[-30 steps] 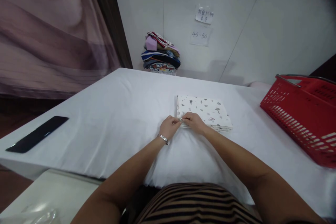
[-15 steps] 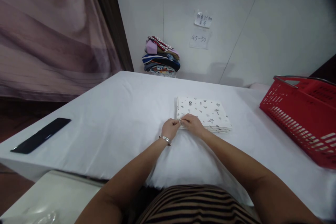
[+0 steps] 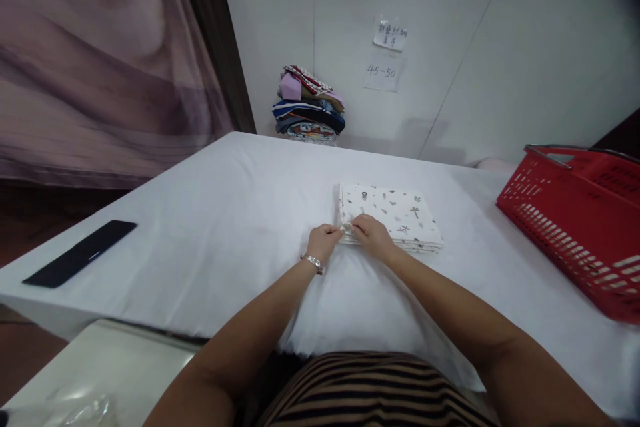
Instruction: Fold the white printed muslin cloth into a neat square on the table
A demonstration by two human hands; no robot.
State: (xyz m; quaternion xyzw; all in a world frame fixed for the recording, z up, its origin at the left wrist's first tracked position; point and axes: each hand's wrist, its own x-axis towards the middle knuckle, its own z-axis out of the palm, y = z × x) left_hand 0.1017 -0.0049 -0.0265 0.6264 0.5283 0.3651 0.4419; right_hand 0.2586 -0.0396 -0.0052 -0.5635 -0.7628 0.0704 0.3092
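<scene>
sheet (image 3: 381,73) reading "45-50", fingers (image 3: 362,220) pinching printed cloth (image 3: 393,205)

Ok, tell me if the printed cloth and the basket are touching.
Apart: the head view shows white table between the printed cloth and the basket.

Patterned bundle (image 3: 389,209): matt cloth | table cover (image 3: 240,213): smooth cloth | basket (image 3: 580,203): smooth plastic | bracelet (image 3: 313,262): shiny metal

A person's bare left arm (image 3: 265,312) and right arm (image 3: 450,303) stretch forward, converging. The left hand (image 3: 323,243) and right hand (image 3: 373,236) nearly meet, fingers curled, each pinching between thumb and fingertips, wrists almost straight.
</scene>
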